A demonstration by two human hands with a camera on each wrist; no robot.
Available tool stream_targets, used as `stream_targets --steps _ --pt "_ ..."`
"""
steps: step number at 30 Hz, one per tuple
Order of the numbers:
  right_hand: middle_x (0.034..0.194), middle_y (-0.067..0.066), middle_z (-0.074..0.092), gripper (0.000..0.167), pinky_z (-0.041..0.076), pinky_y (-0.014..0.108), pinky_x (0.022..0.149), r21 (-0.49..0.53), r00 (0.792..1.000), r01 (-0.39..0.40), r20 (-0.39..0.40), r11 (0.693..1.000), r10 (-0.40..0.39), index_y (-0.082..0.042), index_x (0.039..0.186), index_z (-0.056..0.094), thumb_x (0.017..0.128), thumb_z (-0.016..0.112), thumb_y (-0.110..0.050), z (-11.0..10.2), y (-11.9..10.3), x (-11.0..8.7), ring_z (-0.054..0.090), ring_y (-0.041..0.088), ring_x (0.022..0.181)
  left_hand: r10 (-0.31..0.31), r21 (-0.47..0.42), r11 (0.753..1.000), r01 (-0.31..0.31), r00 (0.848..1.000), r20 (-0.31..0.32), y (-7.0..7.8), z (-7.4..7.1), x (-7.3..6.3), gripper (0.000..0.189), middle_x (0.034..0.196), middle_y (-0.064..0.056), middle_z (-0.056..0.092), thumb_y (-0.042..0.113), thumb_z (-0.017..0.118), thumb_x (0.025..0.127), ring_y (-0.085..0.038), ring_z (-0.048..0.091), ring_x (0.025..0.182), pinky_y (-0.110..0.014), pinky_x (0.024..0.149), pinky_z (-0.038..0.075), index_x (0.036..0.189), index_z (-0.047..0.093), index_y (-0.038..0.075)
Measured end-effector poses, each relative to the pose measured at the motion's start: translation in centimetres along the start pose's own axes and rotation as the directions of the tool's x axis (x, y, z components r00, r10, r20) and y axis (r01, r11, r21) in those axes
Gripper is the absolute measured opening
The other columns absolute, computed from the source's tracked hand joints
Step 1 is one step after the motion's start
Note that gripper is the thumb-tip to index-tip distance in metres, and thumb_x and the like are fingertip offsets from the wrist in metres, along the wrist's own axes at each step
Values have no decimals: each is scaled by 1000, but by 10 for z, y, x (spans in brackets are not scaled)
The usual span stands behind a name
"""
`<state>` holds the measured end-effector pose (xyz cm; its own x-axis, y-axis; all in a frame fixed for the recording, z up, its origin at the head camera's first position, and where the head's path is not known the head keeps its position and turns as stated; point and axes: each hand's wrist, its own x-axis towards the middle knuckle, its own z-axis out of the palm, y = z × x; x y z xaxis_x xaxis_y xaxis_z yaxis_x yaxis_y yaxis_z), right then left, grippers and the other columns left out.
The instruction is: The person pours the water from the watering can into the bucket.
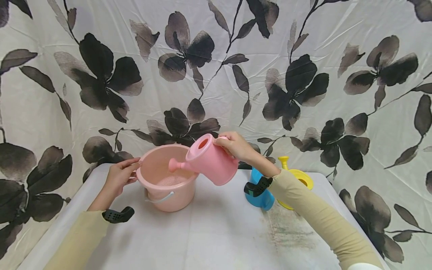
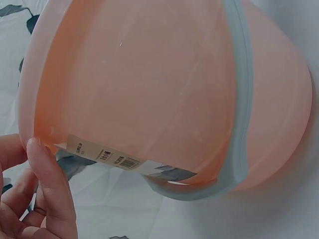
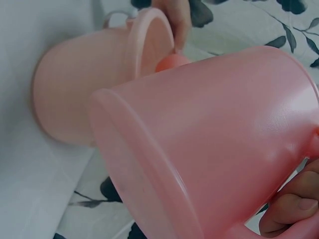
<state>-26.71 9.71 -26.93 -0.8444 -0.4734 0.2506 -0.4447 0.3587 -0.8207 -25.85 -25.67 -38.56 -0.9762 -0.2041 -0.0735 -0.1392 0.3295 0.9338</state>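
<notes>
A pink watering can point(image 1: 216, 161) is tilted to the left above the table, its spout head inside the mouth of a peach bucket point(image 1: 175, 195). My right hand point(image 1: 237, 146) grips the can's handle; in the right wrist view the fingers point(image 3: 291, 206) curl round it. The bucket stands upright on the table, with its grey handle point(image 2: 241, 99) hanging down the side. My left hand point(image 1: 119, 174) pinches the bucket's rim at the left, thumb point(image 2: 52, 189) on the outside. The bucket's inner bottom looks speckled or bubbly; whether water flows I cannot tell.
On the right of the white table point(image 1: 216, 240) stand a blue watering can point(image 1: 258, 198) and a yellow watering can point(image 1: 302, 178), both partly hidden by my right arm. A greyish stain point(image 1: 293, 228) marks the tabletop. Floral cloth point(image 1: 236, 101) hangs behind the table.
</notes>
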Motion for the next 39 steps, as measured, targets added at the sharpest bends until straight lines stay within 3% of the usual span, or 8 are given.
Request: stream_targets --steps 26,39 --pt "52 -3 35 36 35 25 50 -12 1000 -15 -15 1000 15 -9 60 41 94 49 -16 8 0 10 36 14 50 9 -9 1000 -9 1000 15 -3 -2 17 55 126 -17 53 36 49 99 5 56 69 -15 65 56 143 43 5" --pt "52 -3 35 35 35 25 49 -45 999 -32 -19 998 31 -11 60 42 93 49 -18 9 -1 13 36 14 50 11 -13 1000 -11 1000 20 -3 -2 24 54 132 -21 51 36 48 99 5 56 70 -14 65 55 144 43 6"
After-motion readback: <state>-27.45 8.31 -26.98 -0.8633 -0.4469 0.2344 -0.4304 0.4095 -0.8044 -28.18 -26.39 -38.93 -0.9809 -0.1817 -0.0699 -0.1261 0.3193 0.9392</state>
